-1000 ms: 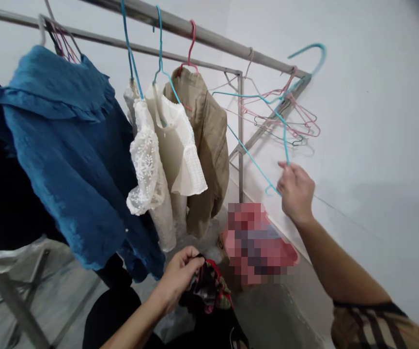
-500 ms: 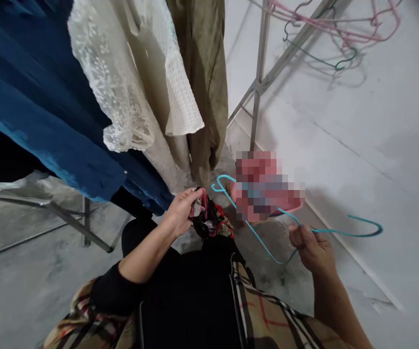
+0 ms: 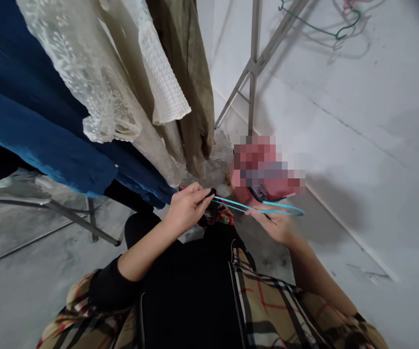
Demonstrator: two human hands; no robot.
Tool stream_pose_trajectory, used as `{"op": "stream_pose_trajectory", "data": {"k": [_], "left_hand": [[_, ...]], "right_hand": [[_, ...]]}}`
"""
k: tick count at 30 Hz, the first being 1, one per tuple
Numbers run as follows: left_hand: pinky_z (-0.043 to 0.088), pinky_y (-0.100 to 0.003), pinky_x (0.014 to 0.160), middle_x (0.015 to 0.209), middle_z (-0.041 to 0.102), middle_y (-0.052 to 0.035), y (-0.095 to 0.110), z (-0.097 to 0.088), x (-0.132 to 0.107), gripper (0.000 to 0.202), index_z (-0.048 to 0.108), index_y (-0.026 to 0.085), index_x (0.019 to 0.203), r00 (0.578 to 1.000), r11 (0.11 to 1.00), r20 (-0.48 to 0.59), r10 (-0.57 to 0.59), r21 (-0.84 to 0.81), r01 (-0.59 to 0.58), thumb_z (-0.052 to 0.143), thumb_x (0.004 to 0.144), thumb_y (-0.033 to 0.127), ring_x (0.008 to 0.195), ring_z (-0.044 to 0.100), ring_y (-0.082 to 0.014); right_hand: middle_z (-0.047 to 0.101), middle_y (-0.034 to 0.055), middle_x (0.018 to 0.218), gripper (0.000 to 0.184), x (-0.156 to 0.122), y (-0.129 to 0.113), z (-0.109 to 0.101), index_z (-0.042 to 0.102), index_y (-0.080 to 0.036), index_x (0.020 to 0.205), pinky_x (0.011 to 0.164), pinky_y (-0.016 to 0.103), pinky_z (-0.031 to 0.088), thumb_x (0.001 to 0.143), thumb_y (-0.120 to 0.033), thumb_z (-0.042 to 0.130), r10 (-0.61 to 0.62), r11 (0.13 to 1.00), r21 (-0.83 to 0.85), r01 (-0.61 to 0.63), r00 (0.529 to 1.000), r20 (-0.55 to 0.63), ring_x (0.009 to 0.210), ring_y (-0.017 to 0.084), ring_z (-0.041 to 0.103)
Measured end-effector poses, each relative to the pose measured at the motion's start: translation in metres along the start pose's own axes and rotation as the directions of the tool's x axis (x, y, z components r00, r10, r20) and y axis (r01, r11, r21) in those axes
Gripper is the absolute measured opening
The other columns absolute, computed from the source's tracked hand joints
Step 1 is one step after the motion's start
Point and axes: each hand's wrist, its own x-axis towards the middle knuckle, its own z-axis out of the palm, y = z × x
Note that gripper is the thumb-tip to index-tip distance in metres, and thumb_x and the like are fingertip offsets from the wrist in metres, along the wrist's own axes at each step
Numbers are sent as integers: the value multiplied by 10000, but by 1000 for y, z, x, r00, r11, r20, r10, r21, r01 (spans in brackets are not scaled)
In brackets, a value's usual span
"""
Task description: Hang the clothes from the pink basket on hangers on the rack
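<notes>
One left hand (image 3: 186,208), one right hand (image 3: 272,224), one turquoise wire hanger (image 3: 263,207), four hanging garments (image 3: 183,82), one pixelated object (image 3: 263,167)

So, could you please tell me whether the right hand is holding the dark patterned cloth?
No, the right hand grips a turquoise wire hanger; the left hand is at the cloth.

Tan plaid overshirt (image 3: 267,310), black top (image 3: 191,300)

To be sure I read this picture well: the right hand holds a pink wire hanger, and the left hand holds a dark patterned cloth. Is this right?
Not quite. The head view shows that the right hand holds the turquoise wire hanger; it is not pink. The left hand does hold the dark patterned cloth.
</notes>
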Motion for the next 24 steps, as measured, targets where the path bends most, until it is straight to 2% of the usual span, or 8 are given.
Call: {"op": "stream_pose_trajectory", "data": {"k": [6,8,11,13,15,18,21,24], "left_hand": [[380,-318,772,935,665,-57,4,-24,6,228,735,359,1076,932,817,138,335,450,-360,628,874,362,906,558,-223],[353,-260,640,813,649,-34,4,-30,8,245,723,337,1103,922,780,195,336,490,-388,558,925,373,768,563,-173],[289,-235,522,743,629,-9,5,-33,6,267,716,303,1102,936,752,144,321,561,-345,500,961,370,671,559,-132],[301,-227,511,745,633,-2,7,-32,3,281,710,287,1112,941,749,87,326,584,-313,477,974,360,665,573,-120],[324,-219,514,738,633,2,10,-30,0,294,706,280,1124,945,755,54,323,587,-292,460,982,358,649,577,-110],[339,-211,508,739,636,2,14,-30,0,287,721,276,1101,942,765,8,336,581,-277,482,973,371,633,579,-103],[342,-198,491,730,632,7,10,-41,2,278,734,278,1082,942,793,-43,333,553,-255,502,961,371,618,581,-92],[373,-183,508,713,626,16,-6,-62,4,248,748,259,1044,946,839,-96,309,497,-223,555,931,367,588,565,-76]], "right_hand": [[695,33,716,371,30,10,1,734,-215,805,626,283,503,950,-445,481,-97,995,-7,96,994,-53,626,154,624],[690,41,785,296,37,10,6,731,-211,894,693,303,512,930,-428,533,-139,989,-84,122,961,-237,708,166,630],[646,82,1014,283,36,3,27,665,-219,1140,854,372,499,882,-326,625,-280,956,-264,130,679,-678,962,212,605],[622,81,1044,354,31,-2,50,607,-232,1220,890,377,488,867,-231,627,-377,926,-317,205,555,-742,1018,210,585],[646,64,1015,353,26,-1,78,581,-237,1234,871,341,501,883,-199,592,-471,882,-298,365,674,-569,980,186,611],[668,80,1145,352,23,22,114,569,-218,1265,841,308,520,928,-317,547,-377,885,-295,361,926,4,988,189,648],[656,126,1201,391,21,62,124,603,-177,1246,819,317,526,915,-382,567,3,864,-479,152,952,307,1012,231,656],[670,134,1135,277,15,99,102,663,-159,1113,880,328,506,930,-336,554,45,855,-508,101,963,266,1024,224,645]]}}
